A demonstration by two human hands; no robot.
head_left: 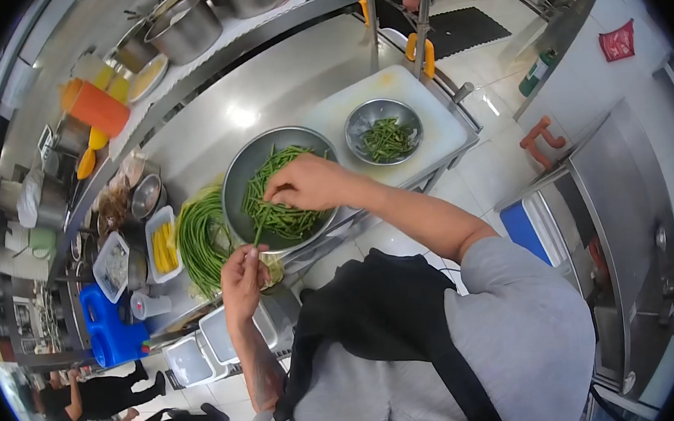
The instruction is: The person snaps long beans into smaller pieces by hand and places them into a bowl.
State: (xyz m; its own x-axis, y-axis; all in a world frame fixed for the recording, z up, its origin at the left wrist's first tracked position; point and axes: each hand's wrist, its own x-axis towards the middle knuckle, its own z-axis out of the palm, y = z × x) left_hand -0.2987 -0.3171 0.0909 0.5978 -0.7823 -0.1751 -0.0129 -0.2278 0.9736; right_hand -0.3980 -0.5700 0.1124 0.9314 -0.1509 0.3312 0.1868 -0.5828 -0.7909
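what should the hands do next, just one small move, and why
Probably move the left hand slightly inward over the rim of the large bowl: it appears to hold a green stalk from just outside that rim, while the right hand is already above the short green pieces inside.

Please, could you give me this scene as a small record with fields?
left hand: pinches a bean at large bowl
right hand: over cut beans; grip unclear
large bowl: holds cut beans
small bowl: on white board, cut beans inside
beside large bowl: long beans
farther left: yellow pieces, blue jug
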